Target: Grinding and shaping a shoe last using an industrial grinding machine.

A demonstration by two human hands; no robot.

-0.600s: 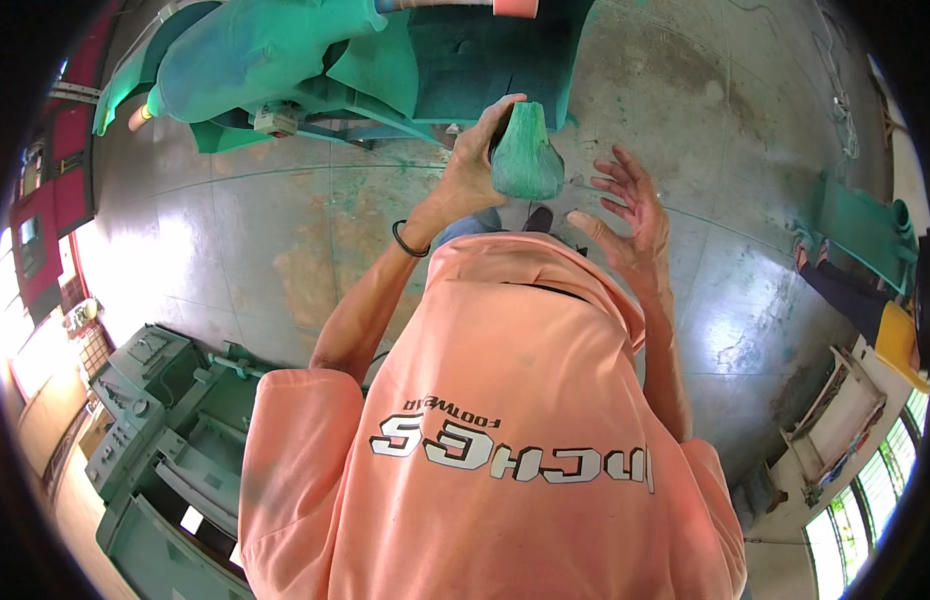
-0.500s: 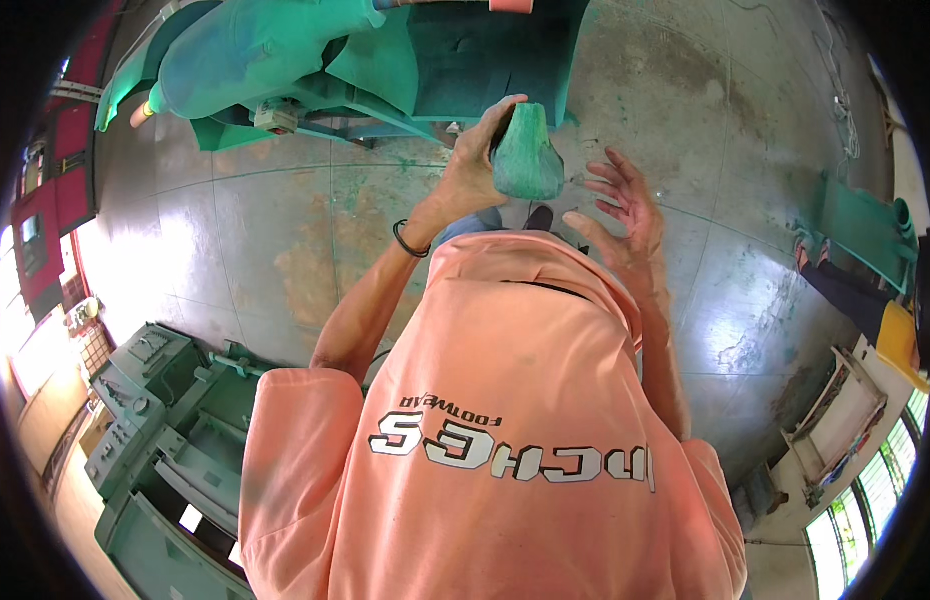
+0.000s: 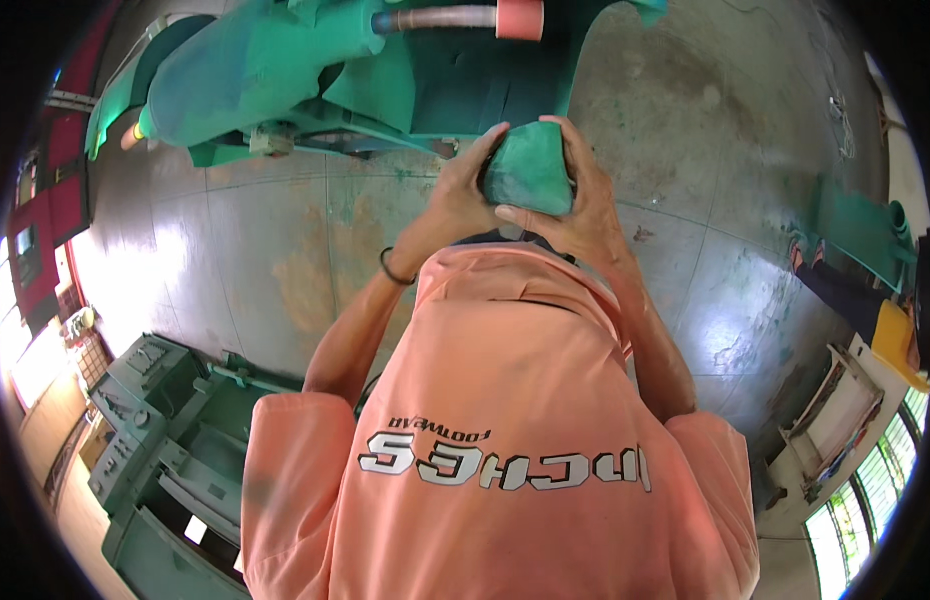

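I hold a green, dusty block-shaped lump (image 3: 527, 172) in front of my chest with both hands. My left hand (image 3: 463, 195) grips its left side, fingers over the top edge. My right hand (image 3: 577, 210) wraps its right side and underside, thumb across the front. A dark band sits on my left wrist. My orange shirt (image 3: 505, 420) fills the lower middle of the view. Just beyond the lump stands a large green machine (image 3: 285, 70) with a pinkish roller (image 3: 465, 18) on top.
The concrete floor (image 3: 285, 260) is stained green and brown. A grey-green control cabinet (image 3: 145, 420) stands at the lower left. At the right are a green object (image 3: 855, 225), a yellow container (image 3: 897, 340) and a white bench (image 3: 835, 420) near windows.
My right hand, which was open and apart beside the lump, has closed onto it. Both hands now hold the lump, raised slightly toward the machine.
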